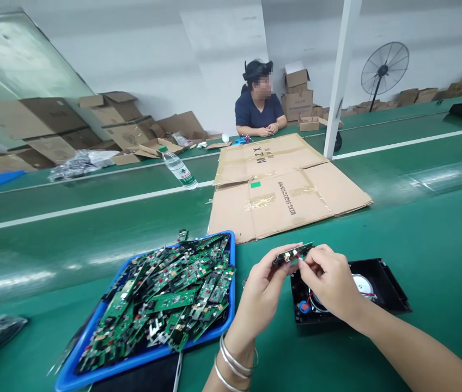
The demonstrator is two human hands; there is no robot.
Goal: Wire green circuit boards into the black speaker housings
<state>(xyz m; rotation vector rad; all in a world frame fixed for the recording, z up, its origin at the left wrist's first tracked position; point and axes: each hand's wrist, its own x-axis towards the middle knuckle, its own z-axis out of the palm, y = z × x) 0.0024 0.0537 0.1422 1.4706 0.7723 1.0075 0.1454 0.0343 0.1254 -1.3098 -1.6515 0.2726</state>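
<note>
The left hand [266,288] grasps a circuit board [305,250]; the right hand's [333,280] fingertips pinch at its connectors, on what exactly I cannot tell. The board is outside the open black casing [392,291], where a loudspeaker [362,284] already sits, while loose boards [169,299] heap the blue tray [232,283].

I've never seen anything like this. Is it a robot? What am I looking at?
No robot here: these are a person's bare hands, seen by a camera worn on that person's head. The left hand holds a narrow green circuit board; the right hand has its fingers close against it, though what they pinch is too small to tell. On the green work surface lie an open black box-shaped case and a blue rectangular tray heaped with similar boards. Beyond the flat brown cardboard sits another person.
</note>
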